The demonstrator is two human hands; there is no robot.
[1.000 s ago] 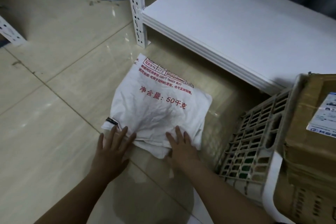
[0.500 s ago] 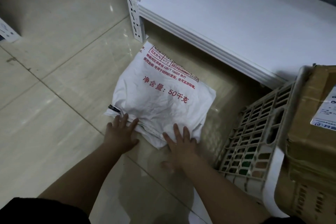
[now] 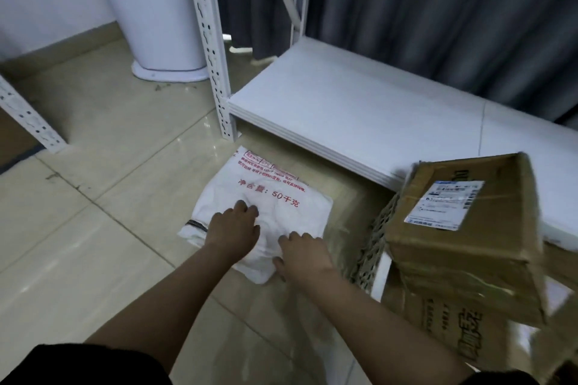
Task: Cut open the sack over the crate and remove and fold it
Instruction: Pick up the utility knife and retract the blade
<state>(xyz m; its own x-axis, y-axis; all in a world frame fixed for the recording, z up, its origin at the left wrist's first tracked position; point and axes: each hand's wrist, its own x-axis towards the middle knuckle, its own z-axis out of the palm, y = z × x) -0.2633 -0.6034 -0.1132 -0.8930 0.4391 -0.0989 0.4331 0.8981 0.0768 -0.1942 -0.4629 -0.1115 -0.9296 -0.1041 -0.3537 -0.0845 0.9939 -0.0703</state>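
1. Sack (image 3: 269, 212), a white woven one with red print, lay folded into a flat square on the tiled floor (image 3: 93, 244), at about 12 o'clock from the person and just in front of the white shelf board (image 3: 359, 122).
2. Left hand (image 3: 233, 230) rested on top of the bundle's near-left part, fingers bent over the cloth; whether they pinched a layer could not be told.
3. Right hand (image 3: 301, 251) sat at the near edge, toward 1 o'clock, thumb at the hem and fingers lying across the fabric, seemingly pressing rather than gripping.
4. Plastic lattice crate (image 3: 375, 244) stood at 2 o'clock, holding a cardboard box (image 3: 463, 228) with a shipping label (image 3: 444, 205).
5. Judged by its creases, the sack looked light, limp and somewhat springy, likely to unfold if released.
6. Best hold seemed to be the stacked near edge, pinching all layers together, since the slick weave might slide apart if only the top layer were taken.
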